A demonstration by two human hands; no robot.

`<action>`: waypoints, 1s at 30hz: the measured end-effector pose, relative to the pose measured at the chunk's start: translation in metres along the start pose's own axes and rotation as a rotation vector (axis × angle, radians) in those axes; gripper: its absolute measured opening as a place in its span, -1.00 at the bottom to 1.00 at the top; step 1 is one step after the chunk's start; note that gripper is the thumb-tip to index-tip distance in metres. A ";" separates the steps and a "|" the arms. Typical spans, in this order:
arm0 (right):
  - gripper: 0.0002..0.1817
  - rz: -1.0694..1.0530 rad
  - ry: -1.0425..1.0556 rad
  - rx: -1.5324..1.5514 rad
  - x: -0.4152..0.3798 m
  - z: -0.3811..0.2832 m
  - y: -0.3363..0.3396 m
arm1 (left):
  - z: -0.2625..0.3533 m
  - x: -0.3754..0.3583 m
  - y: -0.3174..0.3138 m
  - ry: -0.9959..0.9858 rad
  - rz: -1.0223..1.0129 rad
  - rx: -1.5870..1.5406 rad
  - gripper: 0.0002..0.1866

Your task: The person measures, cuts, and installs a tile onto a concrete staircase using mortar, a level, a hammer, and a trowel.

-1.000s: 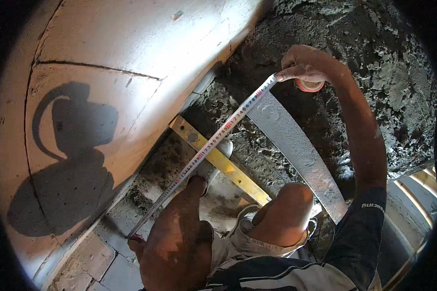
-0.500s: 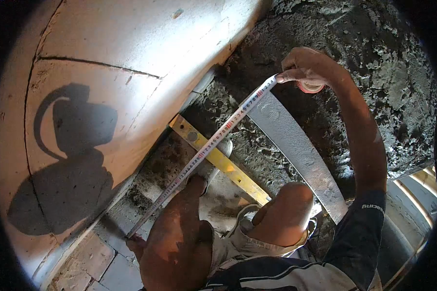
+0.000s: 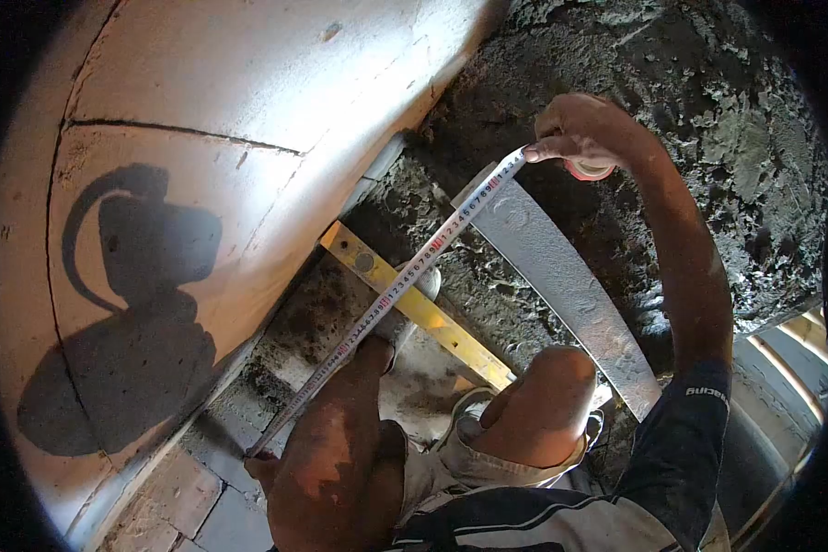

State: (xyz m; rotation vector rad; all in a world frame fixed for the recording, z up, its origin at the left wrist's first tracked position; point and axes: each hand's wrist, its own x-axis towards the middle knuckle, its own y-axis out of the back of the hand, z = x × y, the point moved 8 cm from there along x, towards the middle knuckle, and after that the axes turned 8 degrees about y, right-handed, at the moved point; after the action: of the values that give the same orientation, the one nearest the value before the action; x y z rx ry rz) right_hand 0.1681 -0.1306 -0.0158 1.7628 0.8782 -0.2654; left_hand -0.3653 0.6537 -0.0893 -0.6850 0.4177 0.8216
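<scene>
A white tape measure blade (image 3: 403, 281) runs taut and diagonally from lower left to upper right. My right hand (image 3: 587, 133) is closed around its red case, thumb on the blade near the case. At the far lower left my left hand (image 3: 262, 467) pinches the free end; my knee partly hides that hand. The blade passes over a yellow spirit level (image 3: 432, 319) and across the upper end of a long grey straightedge (image 3: 566, 290). Both lie on the floor, in front of and beside my legs.
Rough wet mortar (image 3: 708, 120) covers the floor at upper right. A pale block wall (image 3: 267, 64) rises on the left, with my shadow on it. Grey and reddish paving slabs (image 3: 179, 492) lie at lower left. Pale poles (image 3: 787, 373) stand at the right edge.
Both hands keep hold of the stretched tape. The view has shifted very slightly, with the scene a little lower; nothing was taken up or let go.
</scene>
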 end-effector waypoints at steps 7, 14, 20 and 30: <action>-0.51 0.097 0.042 0.017 -0.005 0.002 -0.002 | -0.022 0.005 -0.011 0.022 -0.070 -0.025 -0.68; -0.48 0.116 0.026 0.057 -0.020 0.006 0.000 | -0.038 0.025 -0.034 0.058 -0.167 -0.028 -0.66; -0.54 0.170 -0.040 0.021 -0.151 0.013 0.020 | -0.088 0.135 -0.138 0.377 -0.400 0.107 -0.65; -0.76 0.319 0.002 0.336 -0.322 -0.041 -0.087 | -0.230 0.074 -0.462 0.393 -0.712 0.943 -0.54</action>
State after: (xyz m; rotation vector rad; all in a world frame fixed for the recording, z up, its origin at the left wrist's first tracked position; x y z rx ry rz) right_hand -0.1256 -0.2203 0.1202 2.1838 0.5624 -0.2095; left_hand 0.0229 0.3066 -0.1161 -0.0612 0.7788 -0.2282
